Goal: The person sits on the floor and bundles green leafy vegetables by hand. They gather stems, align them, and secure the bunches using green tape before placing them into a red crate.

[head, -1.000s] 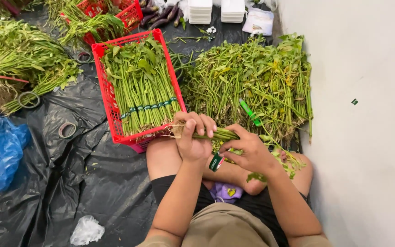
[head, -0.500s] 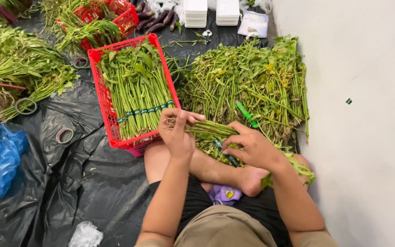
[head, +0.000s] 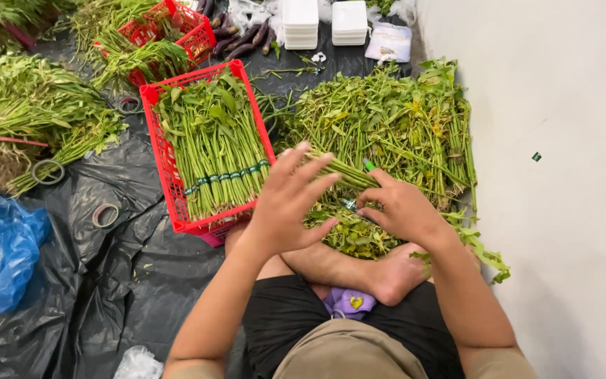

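Overhead view of a person seated cross-legged on black plastic sheeting (head: 71, 281) on the floor. Left hand (head: 290, 200) is spread wide, fingers splayed, palm down over a thin bundle of long green vegetable stems (head: 341, 172) — it touches the stems but doesn't close on them. Right hand (head: 401, 207) is half-curled, fingers narrow, resting on the same bundle's near end; can't tell whether it grips. The bundle lies just in front of the knees, between a red plastic crate (head: 170, 175) w/ banded green stalks at left & a big loose heap of leafy greens (head: 387, 119) at right. White foam trays (head: 301, 21) stacked at top — well apart.
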